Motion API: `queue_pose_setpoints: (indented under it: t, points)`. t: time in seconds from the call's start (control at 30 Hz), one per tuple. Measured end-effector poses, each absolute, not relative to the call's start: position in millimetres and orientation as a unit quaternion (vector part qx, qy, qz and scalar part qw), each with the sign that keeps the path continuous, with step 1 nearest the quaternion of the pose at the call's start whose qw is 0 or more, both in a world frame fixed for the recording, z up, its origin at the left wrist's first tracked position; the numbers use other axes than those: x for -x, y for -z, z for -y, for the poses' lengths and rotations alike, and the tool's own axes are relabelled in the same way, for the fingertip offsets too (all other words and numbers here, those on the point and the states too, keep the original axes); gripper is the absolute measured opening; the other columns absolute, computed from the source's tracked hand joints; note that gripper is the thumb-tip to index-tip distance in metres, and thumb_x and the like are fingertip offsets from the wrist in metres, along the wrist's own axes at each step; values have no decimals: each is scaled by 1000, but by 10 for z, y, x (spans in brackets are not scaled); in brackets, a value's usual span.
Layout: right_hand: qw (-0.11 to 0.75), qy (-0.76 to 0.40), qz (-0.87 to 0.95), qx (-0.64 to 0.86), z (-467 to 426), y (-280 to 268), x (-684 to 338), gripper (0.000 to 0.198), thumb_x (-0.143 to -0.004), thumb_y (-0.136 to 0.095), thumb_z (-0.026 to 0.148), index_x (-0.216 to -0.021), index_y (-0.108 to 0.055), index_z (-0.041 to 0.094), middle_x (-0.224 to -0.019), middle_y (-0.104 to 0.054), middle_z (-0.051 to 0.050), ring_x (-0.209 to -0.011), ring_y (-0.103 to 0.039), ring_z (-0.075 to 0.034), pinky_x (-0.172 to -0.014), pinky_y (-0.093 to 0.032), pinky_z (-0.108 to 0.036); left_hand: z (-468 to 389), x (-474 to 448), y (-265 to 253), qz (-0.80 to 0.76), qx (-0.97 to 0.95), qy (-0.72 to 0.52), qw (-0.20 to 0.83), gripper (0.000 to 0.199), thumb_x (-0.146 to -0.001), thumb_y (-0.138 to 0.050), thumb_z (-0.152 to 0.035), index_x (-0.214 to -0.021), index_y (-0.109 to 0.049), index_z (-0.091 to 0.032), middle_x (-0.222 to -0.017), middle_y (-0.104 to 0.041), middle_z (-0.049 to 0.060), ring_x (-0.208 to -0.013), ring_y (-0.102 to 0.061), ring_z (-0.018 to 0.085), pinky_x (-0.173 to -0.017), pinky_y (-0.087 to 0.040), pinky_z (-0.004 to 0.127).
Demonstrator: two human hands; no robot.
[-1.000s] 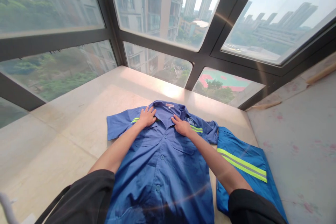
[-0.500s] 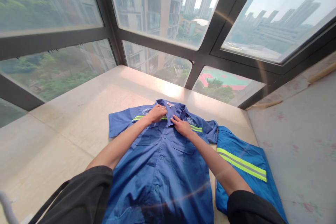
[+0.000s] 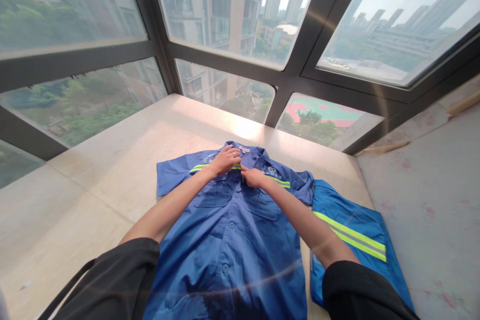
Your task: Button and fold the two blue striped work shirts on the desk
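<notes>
A blue short-sleeved work shirt (image 3: 210, 240) lies spread front side up, its collar away from me and yellow-green reflective stripes across the chest. Buttons run down its middle, fastened below the chest. My left hand (image 3: 226, 159) is closed on the left edge of the front opening, just under the collar. Facing it, my right hand (image 3: 253, 177) pinches the opposite edge at the placket. The fingertips of both hands nearly meet there, and they hide whatever button or buttonhole lies between them.
Right of the shirt lies a folded brighter blue garment (image 3: 348, 240) with reflective stripes, touching the shirt's sleeve. The pale stone ledge (image 3: 93, 195) ends at framed windows (image 3: 225, 55). A flower-patterned wall (image 3: 431, 210) bounds the right side. A small white scrap (image 3: 25, 285) sits at lower left.
My right hand has moved left and slightly down, closing its fingers on the shirt's edge beside my left hand. My left hand stays at the opening. The view has shifted slightly.
</notes>
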State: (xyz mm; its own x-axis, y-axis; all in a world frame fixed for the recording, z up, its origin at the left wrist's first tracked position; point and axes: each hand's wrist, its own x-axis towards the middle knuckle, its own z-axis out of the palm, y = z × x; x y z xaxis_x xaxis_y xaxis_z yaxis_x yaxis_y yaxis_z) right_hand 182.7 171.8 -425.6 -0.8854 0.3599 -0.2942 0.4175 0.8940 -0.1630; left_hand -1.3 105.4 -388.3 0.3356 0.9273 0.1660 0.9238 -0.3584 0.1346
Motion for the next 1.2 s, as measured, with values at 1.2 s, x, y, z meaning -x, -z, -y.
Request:
queue_pose_setpoints:
  t: [1.2]
  points:
    - [-34, 145, -969, -200, -1774, 4280, -1940, 20, -93, -54, 16, -105, -69, 20, -104, -65, -6, -96, -62, -16, -84, -45, -23, -910, -430, 4377, -770, -547, -241, 224, 13, -83, -66, -21, -92, -76, -19, -93, -74, 6, -90, -67, 20, -82, -50, 29]
